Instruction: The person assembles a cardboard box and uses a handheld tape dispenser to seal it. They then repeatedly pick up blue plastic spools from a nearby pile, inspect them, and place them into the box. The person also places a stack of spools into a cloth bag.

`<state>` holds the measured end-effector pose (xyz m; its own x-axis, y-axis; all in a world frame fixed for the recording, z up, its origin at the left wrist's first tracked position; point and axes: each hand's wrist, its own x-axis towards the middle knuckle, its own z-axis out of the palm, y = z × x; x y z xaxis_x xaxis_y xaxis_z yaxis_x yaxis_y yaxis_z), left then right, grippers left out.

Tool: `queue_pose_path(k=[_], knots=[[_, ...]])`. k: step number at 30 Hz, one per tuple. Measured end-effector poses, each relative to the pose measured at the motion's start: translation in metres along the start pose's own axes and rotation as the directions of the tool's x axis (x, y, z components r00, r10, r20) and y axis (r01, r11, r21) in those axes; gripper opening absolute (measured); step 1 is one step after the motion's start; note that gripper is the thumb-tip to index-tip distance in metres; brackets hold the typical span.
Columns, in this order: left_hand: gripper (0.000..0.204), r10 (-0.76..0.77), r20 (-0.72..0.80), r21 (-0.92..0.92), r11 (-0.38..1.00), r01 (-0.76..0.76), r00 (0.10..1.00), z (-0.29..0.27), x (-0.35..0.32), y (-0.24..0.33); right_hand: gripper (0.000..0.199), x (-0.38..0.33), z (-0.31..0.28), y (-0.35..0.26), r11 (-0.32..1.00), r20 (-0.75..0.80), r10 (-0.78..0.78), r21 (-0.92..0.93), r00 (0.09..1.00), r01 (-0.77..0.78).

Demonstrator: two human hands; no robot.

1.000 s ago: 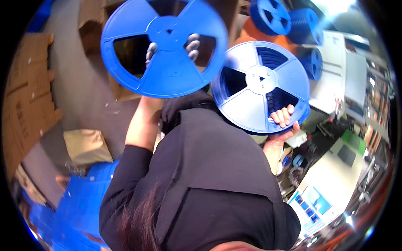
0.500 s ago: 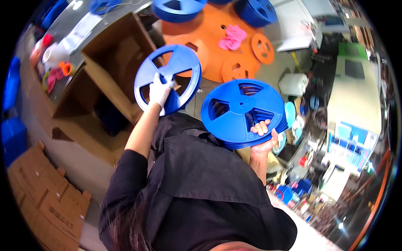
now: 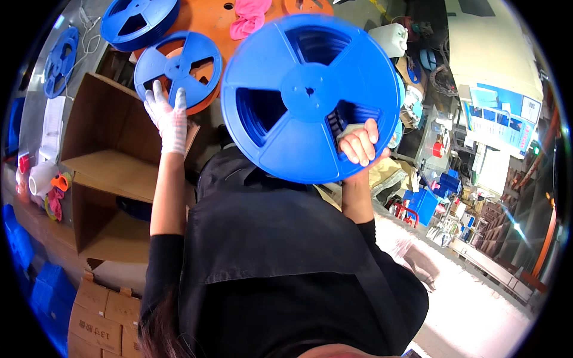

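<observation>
My left hand (image 3: 167, 119), in a white glove, has its fingers stretched out and spread at the near rim of a single blue reel (image 3: 177, 67). That reel rests over the near left part of the orange surface (image 3: 197, 13), and the fingertips reach one of its cut-outs. My bare right hand (image 3: 362, 144) grips a thick stack of blue reels (image 3: 310, 89), its fingers hooked through a cut-out of the top one. The stack is held up in front of my chest with its three-spoked face toward me; its lower reels are mostly hidden.
Open cardboard boxes (image 3: 101, 170) stand at the left, with something dark blue inside one. Another stack of blue reels (image 3: 140, 24) and a pink cloth (image 3: 248, 18) lie at the far side. Closed cartons (image 3: 98, 319) are piled near left; a white jug (image 3: 391, 39) stands right.
My left hand has moved left with the single reel, and its fingers have spread. The stack in my right hand has come up closer. The view has shifted.
</observation>
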<state>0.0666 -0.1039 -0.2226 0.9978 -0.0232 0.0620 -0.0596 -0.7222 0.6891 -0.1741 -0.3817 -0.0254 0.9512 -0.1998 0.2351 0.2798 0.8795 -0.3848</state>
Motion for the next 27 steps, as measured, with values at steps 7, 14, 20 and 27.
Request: queue_pose_path(k=[7,14,20,27], knots=[[0.052,0.061,0.042,-0.601,0.799,-0.024,0.997,-0.089,-0.048,0.077,0.032,0.059,-0.003,0.040,0.986,0.030,0.168,0.019,0.985,-0.168],[0.104,-0.002,0.556,-0.705,0.529,0.472,0.831,-0.074,-0.066,0.112,0.051,0.067,0.053,0.111,0.710,-0.333,0.485,-0.390,0.808,-0.587],[0.082,0.099,0.637,-0.704,-0.328,0.630,0.764,-0.120,-0.062,0.056,0.049,0.058,0.039,0.106,0.740,-0.489,0.465,-0.242,0.738,-0.627],[0.089,0.538,0.311,-0.172,-0.779,0.603,0.784,-0.142,-0.063,0.025,0.038,0.055,0.036,0.094,0.783,-0.416,0.451,-0.240,0.790,-0.574]])
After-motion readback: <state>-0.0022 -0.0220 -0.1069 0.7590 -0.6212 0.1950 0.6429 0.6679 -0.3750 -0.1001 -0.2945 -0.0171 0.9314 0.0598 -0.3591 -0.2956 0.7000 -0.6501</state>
